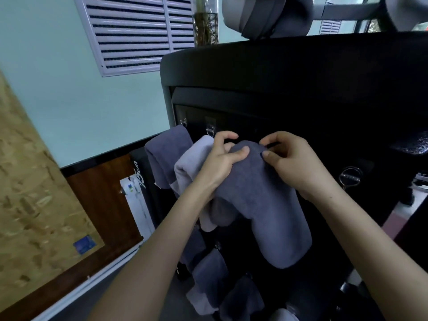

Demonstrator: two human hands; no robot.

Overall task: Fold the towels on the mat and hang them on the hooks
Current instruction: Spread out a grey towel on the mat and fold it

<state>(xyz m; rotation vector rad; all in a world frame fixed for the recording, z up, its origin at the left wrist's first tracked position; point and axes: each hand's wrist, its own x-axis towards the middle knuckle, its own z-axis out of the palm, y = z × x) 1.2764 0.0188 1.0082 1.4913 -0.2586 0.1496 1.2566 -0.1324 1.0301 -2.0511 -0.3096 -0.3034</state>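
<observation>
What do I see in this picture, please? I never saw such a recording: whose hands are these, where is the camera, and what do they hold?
No machine here: each grip is a person's bare hand. The one picture comes from a camera worn on the head, looking forward and down, so the arms enter from below. The left hand and right hand both hold the top of a folded towel in front of a black panel with metal hooks. Whether it sits on a hook yet is hidden by the fingers. To its left hang a pale towel and a dark towel; lower towels hang beneath. One hook on the right is free. The mat is out of view.
</observation>
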